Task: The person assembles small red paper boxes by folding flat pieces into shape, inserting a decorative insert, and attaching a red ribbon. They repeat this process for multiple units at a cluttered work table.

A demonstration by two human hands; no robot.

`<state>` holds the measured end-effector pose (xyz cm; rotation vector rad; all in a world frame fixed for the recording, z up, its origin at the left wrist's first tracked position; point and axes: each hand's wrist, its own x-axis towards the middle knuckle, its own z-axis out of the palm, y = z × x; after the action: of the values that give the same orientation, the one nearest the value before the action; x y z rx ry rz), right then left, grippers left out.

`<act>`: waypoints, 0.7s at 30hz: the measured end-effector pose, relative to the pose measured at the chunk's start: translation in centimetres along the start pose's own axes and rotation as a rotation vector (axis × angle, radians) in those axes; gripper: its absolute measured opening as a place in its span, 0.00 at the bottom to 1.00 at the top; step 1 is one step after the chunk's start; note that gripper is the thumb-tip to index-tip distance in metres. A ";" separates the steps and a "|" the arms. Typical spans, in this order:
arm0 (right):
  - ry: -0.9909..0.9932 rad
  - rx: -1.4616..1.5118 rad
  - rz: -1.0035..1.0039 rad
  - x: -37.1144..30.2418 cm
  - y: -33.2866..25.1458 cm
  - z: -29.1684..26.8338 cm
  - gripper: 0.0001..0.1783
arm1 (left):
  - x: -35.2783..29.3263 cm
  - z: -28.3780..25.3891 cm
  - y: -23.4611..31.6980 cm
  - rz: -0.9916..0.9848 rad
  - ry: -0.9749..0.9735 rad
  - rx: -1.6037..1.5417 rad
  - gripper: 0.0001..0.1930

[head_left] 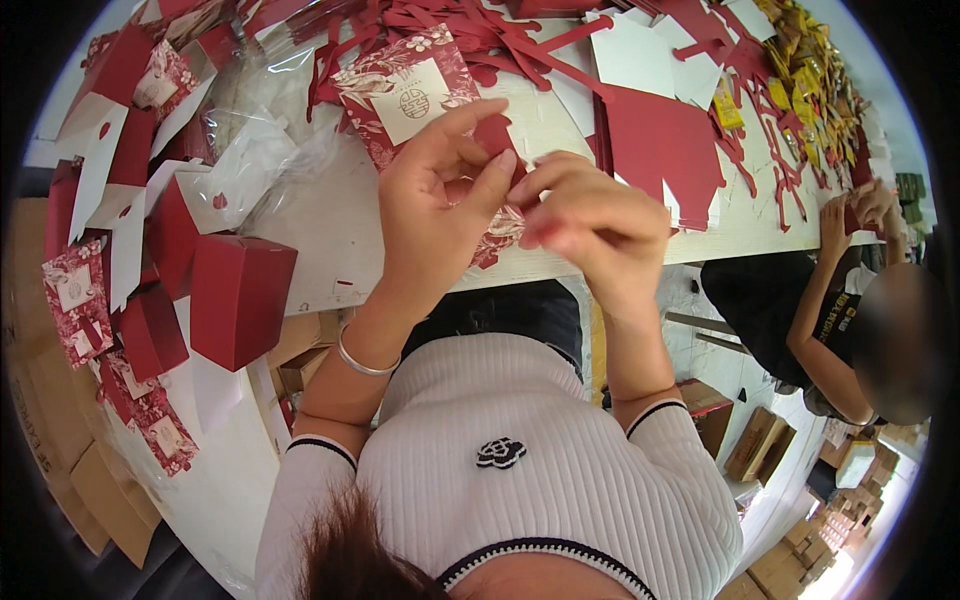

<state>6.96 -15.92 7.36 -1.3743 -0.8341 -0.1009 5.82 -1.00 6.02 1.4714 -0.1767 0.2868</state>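
Note:
Upright at the table's edge is a red floral carton [362, 110] with a cream label on its face. My left hand [432, 205] is closed on its near side, thumb and fingers bent around a plain red flap [494, 136]. My right hand [605, 220] is just to the right, its fingers curled together by the carton's lower right edge. It is slightly blurred, and whatever its fingertips pinch is hidden. A bit of the floral pattern shows below, between both hands.
Finished-looking red boxes [243, 300] crowd the left, beside clear plastic wrap [262, 165]. Red strips [440, 22] pile at the back. Flat red card sheets [660, 140] lie right, with yellow packets [810, 75] beyond. Another person's hands [870, 205] work at far right.

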 end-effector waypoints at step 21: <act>0.243 -0.170 0.399 -0.2 0.3 1.2 0.04 | -0.9 0.3 0.2 0.057 -0.007 -0.115 0.10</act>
<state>6.42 -14.82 6.96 -1.6269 -0.3453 -0.0280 4.92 -1.33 5.95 1.3556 -0.2372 0.3128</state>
